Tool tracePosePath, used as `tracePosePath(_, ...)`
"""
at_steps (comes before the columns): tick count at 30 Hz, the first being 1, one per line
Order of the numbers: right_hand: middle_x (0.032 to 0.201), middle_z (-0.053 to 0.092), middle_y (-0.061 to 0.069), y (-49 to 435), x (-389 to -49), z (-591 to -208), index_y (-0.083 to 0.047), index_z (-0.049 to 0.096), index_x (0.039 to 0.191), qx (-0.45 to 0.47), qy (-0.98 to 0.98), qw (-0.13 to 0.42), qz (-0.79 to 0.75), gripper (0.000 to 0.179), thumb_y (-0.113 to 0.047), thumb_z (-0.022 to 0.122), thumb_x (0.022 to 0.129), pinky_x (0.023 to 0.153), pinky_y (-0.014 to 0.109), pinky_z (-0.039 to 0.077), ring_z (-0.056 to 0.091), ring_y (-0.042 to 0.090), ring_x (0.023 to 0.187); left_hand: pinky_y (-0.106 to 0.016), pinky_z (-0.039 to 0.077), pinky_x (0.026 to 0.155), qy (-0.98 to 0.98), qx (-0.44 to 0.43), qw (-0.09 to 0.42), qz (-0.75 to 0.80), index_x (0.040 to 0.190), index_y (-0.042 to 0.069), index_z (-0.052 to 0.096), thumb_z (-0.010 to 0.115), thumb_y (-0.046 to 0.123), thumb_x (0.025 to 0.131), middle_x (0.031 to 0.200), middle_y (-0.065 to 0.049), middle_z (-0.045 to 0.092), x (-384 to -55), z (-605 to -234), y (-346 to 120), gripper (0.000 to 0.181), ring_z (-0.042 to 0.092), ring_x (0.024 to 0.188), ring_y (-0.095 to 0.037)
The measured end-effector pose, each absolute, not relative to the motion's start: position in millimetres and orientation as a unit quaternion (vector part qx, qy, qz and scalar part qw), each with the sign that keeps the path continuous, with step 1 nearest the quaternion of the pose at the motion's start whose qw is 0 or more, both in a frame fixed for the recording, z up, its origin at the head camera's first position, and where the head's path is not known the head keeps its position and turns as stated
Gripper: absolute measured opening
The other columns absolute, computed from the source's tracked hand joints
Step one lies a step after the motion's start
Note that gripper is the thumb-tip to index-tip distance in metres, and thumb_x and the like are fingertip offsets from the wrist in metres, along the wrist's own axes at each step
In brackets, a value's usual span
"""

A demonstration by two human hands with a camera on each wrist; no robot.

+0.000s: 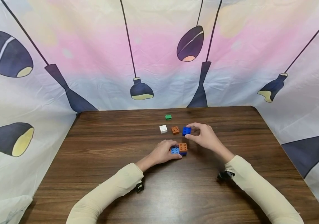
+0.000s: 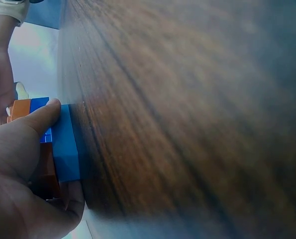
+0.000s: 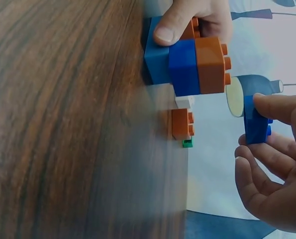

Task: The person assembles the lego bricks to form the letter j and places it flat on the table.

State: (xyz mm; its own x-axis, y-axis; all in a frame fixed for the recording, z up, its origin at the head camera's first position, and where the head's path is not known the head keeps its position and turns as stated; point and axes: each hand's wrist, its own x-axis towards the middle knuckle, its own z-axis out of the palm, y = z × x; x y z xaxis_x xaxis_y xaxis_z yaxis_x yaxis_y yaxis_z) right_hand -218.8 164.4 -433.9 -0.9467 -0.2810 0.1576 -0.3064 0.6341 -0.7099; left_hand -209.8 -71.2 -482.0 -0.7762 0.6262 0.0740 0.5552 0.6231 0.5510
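My left hand [image 1: 163, 151] grips a stack of toy building bricks, thumb on the near side and fingers round the far side. At the bottom is a light blue brick [image 3: 157, 62]. A dark blue brick [image 3: 183, 67] sits on its right part, topped by an orange brick [image 1: 183, 147]. Another orange-brown brick [image 2: 46, 172] shows on the base, partly hidden by the left hand. Behind and right of the stack, my right hand [image 1: 205, 136] pinches a loose dark blue brick [image 3: 255, 119] between thumb and fingers, studs up, held above the table.
Beyond the stack, a white brick [image 1: 163, 129] and an orange brick [image 1: 175, 130] lie side by side on the wooden table [image 1: 106, 140]. Farther back is a small green brick [image 1: 168, 117]. A patterned cloth [image 1: 159, 46] hangs behind the table's back edge.
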Motion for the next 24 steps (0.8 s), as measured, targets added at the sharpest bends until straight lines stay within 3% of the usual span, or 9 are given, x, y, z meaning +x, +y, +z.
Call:
tracePosePath(4, 0.106, 0.073, 0.007, 164, -215, -432, -0.015, 0.07, 0.128, 0.171, -0.902, 0.019, 0.395, 0.04, -0.03, 0.078, 0.092, 0.077, 0.041, 0.059, 0.071, 0.021, 0.089, -0.041, 0.054, 0.093, 0.9, 0.329, 0.06, 0.281, 0.125, 0.006, 0.069, 0.079, 0.038, 0.09, 0.119, -0.007, 0.073, -210, -482, -71, 0.048, 0.067, 0.107, -0.022)
tracePosePath(15, 0.118, 0.07, 0.007, 160, -202, -428, -0.014, 0.07, 0.129, 0.199, -0.898, 0.026, 0.391, 0.041, -0.028, 0.079, 0.092, 0.082, 0.044, 0.058, 0.068, 0.026, 0.102, -0.04, 0.054, 0.09, 0.901, 0.33, 0.058, 0.277, 0.122, 0.008, 0.07, 0.08, 0.039, 0.09, 0.115, -0.006, 0.073, -209, -481, -70, 0.046, 0.067, 0.102, -0.021)
tracePosePath(24, 0.111, 0.071, 0.006, 160, -195, -429, -0.013, 0.071, 0.128, 0.202, -0.896, 0.02, 0.394, 0.041, -0.029, 0.079, 0.092, 0.08, 0.04, 0.057, 0.068, 0.022, 0.097, -0.037, 0.054, 0.086, 0.897, 0.336, 0.05, 0.283, 0.119, 0.009, 0.071, 0.08, 0.038, 0.089, 0.111, -0.004, 0.074, -210, -483, -71, 0.043, 0.067, 0.097, -0.018)
